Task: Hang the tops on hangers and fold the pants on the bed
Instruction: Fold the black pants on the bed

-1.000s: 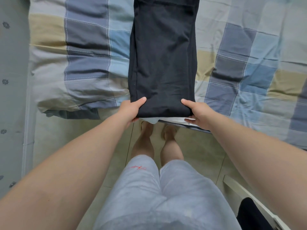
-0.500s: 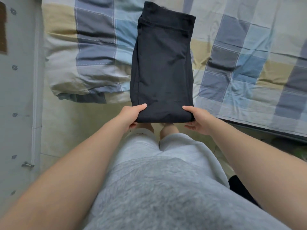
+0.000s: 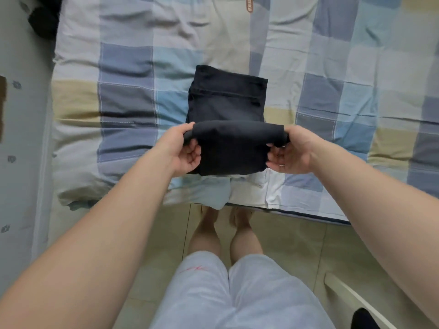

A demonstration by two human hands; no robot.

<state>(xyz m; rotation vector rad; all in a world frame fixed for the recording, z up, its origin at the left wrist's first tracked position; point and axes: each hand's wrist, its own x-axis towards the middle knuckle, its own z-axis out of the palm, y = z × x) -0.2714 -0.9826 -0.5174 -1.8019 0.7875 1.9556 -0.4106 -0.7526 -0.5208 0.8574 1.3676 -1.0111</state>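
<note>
The black pants (image 3: 228, 103) lie on the checked bed cover (image 3: 123, 103), partly folded, with their waistband end flat at the far side. The near end is lifted and doubled over toward the waistband. My left hand (image 3: 183, 150) pinches the left edge of that raised fold. At the fold's right edge my right hand (image 3: 289, 150) pinches the cloth the same way. Both hands hold the fold a little above the bed.
The bed's near edge (image 3: 297, 210) runs across the view just ahead of my feet on the tiled floor. A grey wall or door (image 3: 19, 138) stands at the left. A dark item (image 3: 44, 20) sits at the bed's far left corner. A white chair part (image 3: 351, 298) is at lower right.
Both hands have lifted the near end of the pants and carried it forward over the rest, doubling the pants. The view has moved in over the bed.
</note>
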